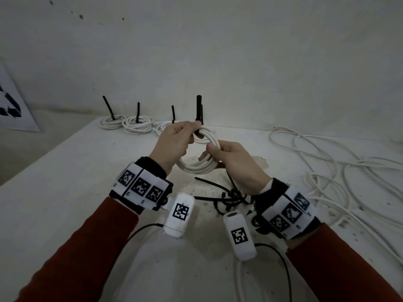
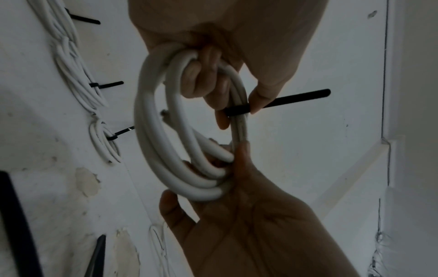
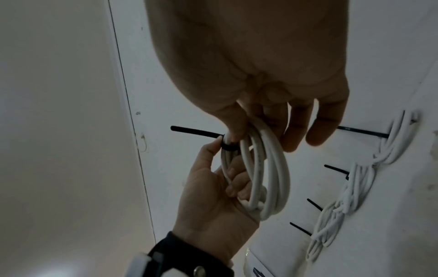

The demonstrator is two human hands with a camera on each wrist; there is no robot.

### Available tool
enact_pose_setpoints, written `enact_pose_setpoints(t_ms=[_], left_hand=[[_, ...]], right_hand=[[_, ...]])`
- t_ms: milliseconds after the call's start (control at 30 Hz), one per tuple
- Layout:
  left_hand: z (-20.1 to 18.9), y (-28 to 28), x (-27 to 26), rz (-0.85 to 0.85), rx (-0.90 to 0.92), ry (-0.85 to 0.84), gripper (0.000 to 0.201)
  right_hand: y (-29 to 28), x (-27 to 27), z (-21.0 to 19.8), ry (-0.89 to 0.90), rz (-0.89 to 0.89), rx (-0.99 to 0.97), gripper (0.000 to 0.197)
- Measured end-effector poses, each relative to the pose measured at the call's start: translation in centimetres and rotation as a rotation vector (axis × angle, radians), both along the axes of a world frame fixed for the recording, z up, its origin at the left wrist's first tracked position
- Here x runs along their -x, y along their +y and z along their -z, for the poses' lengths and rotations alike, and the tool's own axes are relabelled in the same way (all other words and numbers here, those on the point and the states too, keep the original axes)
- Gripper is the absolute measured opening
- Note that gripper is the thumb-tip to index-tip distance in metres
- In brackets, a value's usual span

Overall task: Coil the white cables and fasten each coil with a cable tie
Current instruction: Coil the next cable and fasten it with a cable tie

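head: looks forward and down from above your forearms onto the tabletop (image 1: pixel 65 192), wall behind | left wrist: close, faces along your left palm | right wrist: close, faces along your right palm | shared: all three hold both hands on the white coil (image 1: pixel 199 165) (image 2: pixel 166 159) (image 3: pixel 272 178)

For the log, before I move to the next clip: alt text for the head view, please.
Two hands hold a white cable coil above a table, the left hand pinching a black cable tie wrapped round it, the right hand gripping the coil. Tied coils line the far edge.
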State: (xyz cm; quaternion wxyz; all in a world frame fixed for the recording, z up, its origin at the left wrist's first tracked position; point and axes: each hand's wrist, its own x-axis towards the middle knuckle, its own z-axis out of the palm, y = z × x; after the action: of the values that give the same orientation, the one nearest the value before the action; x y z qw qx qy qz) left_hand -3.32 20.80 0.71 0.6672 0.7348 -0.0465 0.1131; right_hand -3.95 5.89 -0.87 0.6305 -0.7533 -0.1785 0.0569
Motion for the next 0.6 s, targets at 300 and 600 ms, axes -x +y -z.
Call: enact_pose_setpoints(t_ms=[300, 600], left_hand=[[0.7, 0.0, -0.3, 0.023, -0.045, 0.011, 0.039], [1.3, 0.4, -1.1, 0.114, 0.126, 0.074, 0.027]], right_hand=[[0.4, 0.3, -0.3, 0.047, 0.056, 0.173, 0.023], [-1.8, -0.3, -1.2, 0.21, -0.031, 0.049, 0.016]])
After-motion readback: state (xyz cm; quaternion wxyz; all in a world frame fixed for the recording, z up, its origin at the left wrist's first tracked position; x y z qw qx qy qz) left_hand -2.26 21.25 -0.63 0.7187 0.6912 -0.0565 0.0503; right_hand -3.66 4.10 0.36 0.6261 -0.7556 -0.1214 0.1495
